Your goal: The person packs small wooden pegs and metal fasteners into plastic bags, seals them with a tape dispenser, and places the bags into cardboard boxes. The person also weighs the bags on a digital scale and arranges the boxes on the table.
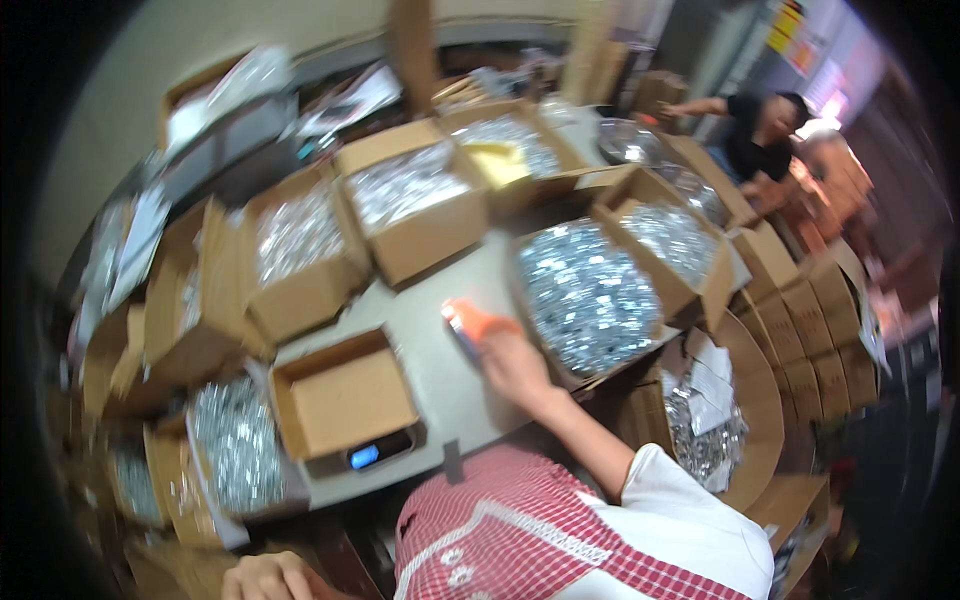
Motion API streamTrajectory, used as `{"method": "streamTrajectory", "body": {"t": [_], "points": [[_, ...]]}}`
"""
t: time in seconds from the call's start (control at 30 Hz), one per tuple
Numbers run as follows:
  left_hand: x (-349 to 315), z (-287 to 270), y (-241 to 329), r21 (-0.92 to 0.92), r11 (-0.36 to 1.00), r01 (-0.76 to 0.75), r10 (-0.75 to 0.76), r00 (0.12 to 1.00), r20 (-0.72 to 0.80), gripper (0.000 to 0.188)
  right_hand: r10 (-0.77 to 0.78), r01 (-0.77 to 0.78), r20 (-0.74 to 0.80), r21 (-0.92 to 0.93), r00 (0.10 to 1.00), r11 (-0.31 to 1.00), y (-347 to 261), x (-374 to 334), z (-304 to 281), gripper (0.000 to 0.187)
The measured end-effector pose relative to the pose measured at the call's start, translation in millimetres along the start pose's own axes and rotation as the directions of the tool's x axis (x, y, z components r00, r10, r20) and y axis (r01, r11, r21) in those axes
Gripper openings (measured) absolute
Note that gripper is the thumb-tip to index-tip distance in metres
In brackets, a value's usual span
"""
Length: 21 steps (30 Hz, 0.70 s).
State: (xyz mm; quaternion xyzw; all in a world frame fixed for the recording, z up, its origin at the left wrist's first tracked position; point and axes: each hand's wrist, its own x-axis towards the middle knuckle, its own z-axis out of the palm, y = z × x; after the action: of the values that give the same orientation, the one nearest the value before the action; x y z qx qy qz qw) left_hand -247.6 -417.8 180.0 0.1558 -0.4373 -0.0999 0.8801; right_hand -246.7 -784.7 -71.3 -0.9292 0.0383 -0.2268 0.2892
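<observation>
My right hand (514, 366) reaches over the grey table and is closed around an orange handheld object (478, 318) with a dark edge. Blur keeps its exact kind from showing. To the left of it, an open cardboard box (345, 395) with its bare bottom showing sits on a scale (390, 449) with a lit blue display. A box heaped with shiny silvery pieces (588, 298) stands just right of the orange object. My left hand (268, 577) is low at the bottom left edge, fingers curled; whatever they may hold is hidden.
Open cartons of small shiny packets (408, 185) line the table's far side. Another carton of silvery pieces (238, 445) stands at left. Stacked brown boxes (805, 320) and a round bin (760, 425) are at right. Another person (758, 135) is at the far right.
</observation>
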Motion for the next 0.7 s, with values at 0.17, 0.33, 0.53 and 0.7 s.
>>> {"method": "streamTrajectory", "body": {"t": [0.17,0.33,0.53,0.7], "points": [[-52,-34,-21,-0.149,0.989,0.007,-0.118,0.645,-0.755,0.027,0.021,-0.003,0.109,-0.158,0.994,0.987,3,-25,13,0.041],[-59,-65,-22,-0.259,0.966,0.006,-0.216,0.57,-0.793,0.026,-0.058,0.048,-0.07,-0.139,0.996,0.989,18,-24,46,0.047],[-54,-84,-8,-0.316,0.945,0.081,-0.311,0.521,-0.795,0.035,-0.127,0.11,-0.137,-0.127,0.982,0.986,23,9,75,0.055],[-32,-116,41,-0.181,0.944,0.275,-0.278,0.371,-0.886,0.027,-0.124,0.078,-0.193,-0.231,0.973,0.97,21,39,93,0.043]]}}
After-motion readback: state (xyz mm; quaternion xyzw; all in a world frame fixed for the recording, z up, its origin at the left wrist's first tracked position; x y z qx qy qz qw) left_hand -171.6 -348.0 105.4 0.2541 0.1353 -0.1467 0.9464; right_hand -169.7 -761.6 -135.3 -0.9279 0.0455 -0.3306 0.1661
